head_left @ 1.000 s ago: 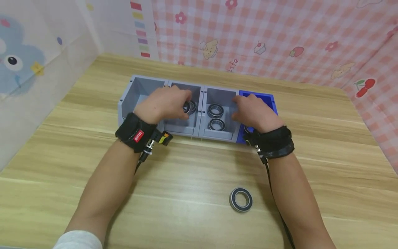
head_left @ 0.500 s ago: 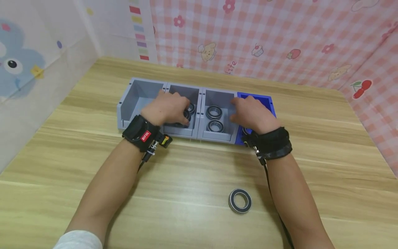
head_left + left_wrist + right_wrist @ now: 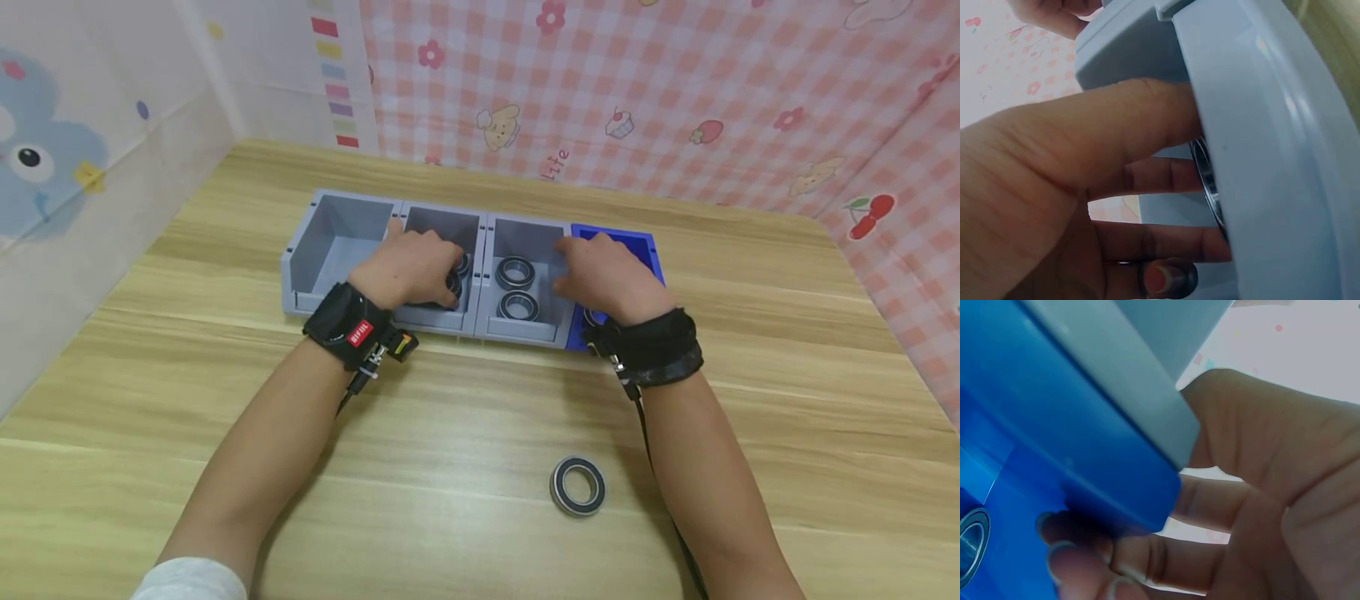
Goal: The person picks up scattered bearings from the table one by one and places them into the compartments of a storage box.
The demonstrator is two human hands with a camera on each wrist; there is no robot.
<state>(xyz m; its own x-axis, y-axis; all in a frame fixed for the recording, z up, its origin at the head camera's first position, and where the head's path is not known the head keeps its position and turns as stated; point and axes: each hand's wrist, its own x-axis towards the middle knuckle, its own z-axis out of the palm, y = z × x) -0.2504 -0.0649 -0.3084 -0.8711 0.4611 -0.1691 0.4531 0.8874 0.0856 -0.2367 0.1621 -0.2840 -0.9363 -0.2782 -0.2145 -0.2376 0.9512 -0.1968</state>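
Observation:
My left hand (image 3: pixel 408 268) reaches down into the second grey bin (image 3: pixel 450 220). Thumb and fingers close around a ball bearing (image 3: pixel 453 285), mostly hidden by the hand; in the left wrist view only a sliver of the bearing (image 3: pixel 1209 178) shows behind the bin's front wall. Another bearing (image 3: pixel 462 265) lies just behind it. My right hand (image 3: pixel 613 277) straddles the adjoining walls of the third grey bin (image 3: pixel 529 232) and the blue bin (image 3: pixel 619 239). In the right wrist view its fingers curl inside the blue bin (image 3: pixel 1072 444), beside a bearing (image 3: pixel 974 540), with the thumb on the grey side.
Two bearings (image 3: pixel 516 289) lie flat in the third bin. The leftmost grey bin (image 3: pixel 347 237) joins the row. One bearing (image 3: pixel 577 486) lies on the wooden table (image 3: pixel 435 442) near the front. Patterned cloth (image 3: pixel 637 100) hangs behind. Cables trail from both wrist cameras.
My left hand has moved slightly right and lower in the second bin, taking the bearing toward the front. The right hand stays at the bin walls. The head view has shifted a little.

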